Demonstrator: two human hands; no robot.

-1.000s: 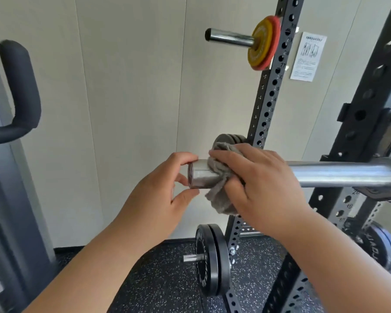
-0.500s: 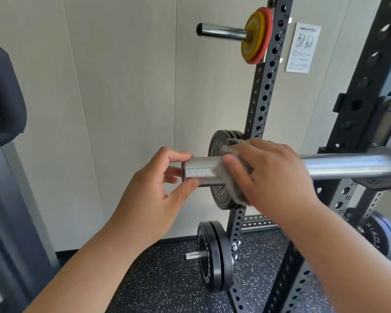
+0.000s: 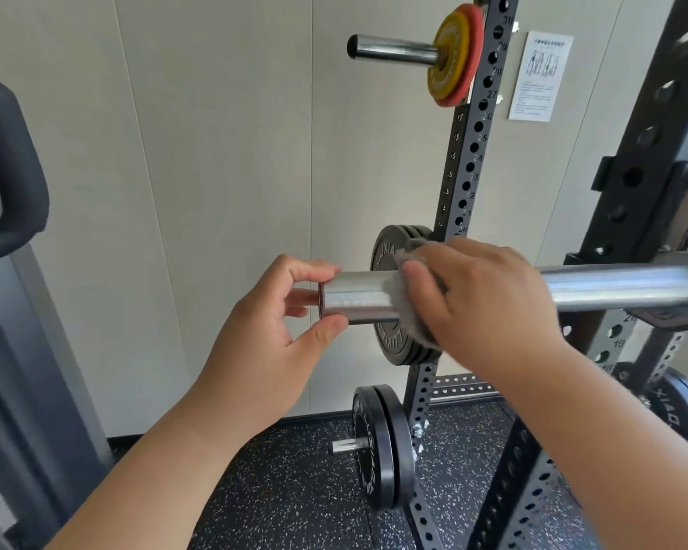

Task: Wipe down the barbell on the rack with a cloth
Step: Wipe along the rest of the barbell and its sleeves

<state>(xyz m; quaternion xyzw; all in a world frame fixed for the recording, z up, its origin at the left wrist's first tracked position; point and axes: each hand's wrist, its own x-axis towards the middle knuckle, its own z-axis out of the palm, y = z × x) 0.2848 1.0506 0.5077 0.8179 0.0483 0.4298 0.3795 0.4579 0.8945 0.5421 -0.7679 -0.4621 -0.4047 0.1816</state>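
Head view, grip: the right hand (image 3: 481,303) is curled over the barbell sleeve and presses a grey cloth (image 3: 413,246) against it; only the cloth's edges show, above and below the fingers.
Left hand: the left hand (image 3: 271,335) pinches the very end of the sleeve, forefinger on top and thumb beneath.
Barbell: the chrome steel barbell (image 3: 620,285) lies level across the frame, with bare sleeve showing between the two hands. Its right part reaches the black rack at the frame edge; how it is seated there cannot be told.
Rack storage: a black perforated rack upright (image 3: 469,160) stands behind the hands.
Top peg: a chrome peg (image 3: 394,51) holds a yellow plate and a red plate (image 3: 451,57), pushed against the upright.
Middle: black weight plates (image 3: 384,248) hang directly behind the sleeve.
Bottom peg: two more black plates (image 3: 378,450) sit low, above the black speckled rubber floor (image 3: 294,490).
Surroundings: a white printed notice (image 3: 539,77) is on the pale wall; a black padded handle (image 3: 13,172) curves in at the left.
Since one second ago: the cloth hung loose below the sleeve then and is now mostly tucked under the right hand, which has moved away from the sleeve end, baring more chrome. The left hand's pinch is unchanged.
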